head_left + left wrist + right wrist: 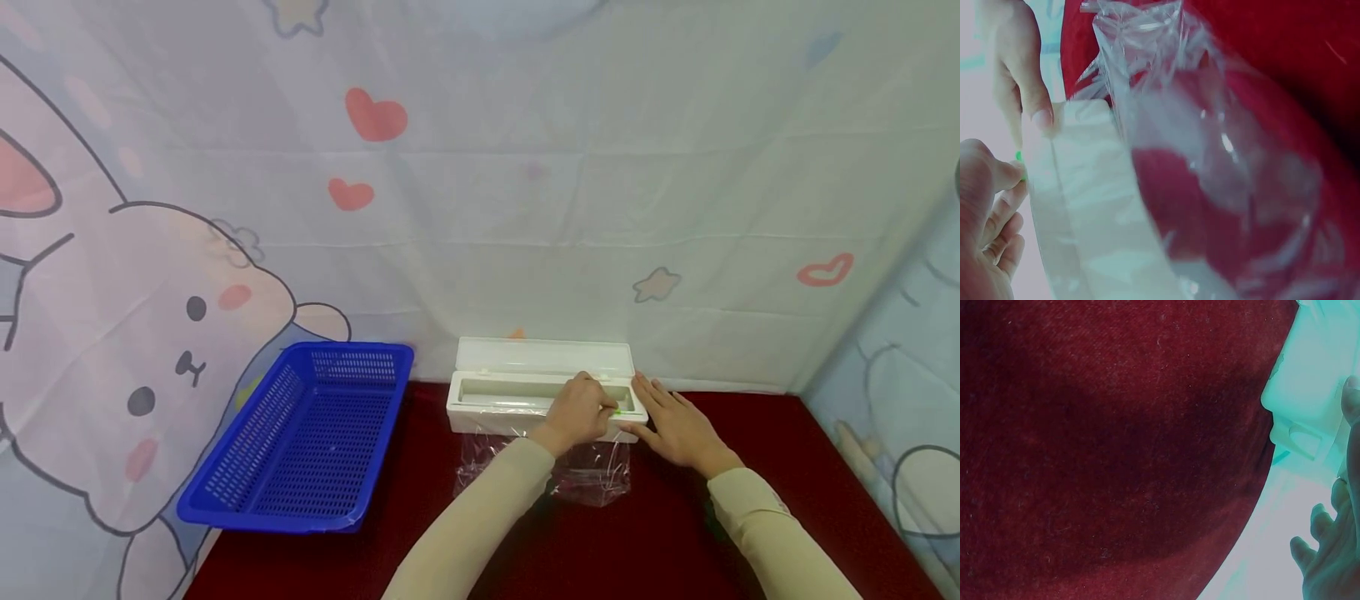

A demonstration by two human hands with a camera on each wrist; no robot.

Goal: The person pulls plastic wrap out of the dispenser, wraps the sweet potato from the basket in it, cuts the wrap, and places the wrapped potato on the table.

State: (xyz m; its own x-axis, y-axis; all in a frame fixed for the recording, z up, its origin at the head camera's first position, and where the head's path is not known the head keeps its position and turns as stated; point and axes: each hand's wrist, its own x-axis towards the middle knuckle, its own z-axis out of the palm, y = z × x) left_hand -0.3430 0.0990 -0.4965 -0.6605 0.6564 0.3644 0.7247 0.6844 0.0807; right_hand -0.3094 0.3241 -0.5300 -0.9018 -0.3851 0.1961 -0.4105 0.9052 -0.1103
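A long white cling film dispenser (480, 421) lies with its lid (543, 357) raised at the back. Clear film (592, 479) hangs over its front edge onto the red cloth. My left hand (576, 410) is over the dispenser's right part, its thumb and fingers pinching a small green slide cutter (1020, 156) at the top edge. At the right end rests my right hand (673, 425), fingers extended towards the back and thumb on the front, as the left wrist view shows. The right wrist view catches that hand's fingers (1319, 522) beside the dispenser's end.
A blue perforated plastic basket (367, 467) stands on the left of the table. Dark red cloth (600, 550) covers the tabletop. Behind it hangs a pale printed curtain (487, 275) with hearts and a rabbit, close to the dispenser's raised lid.
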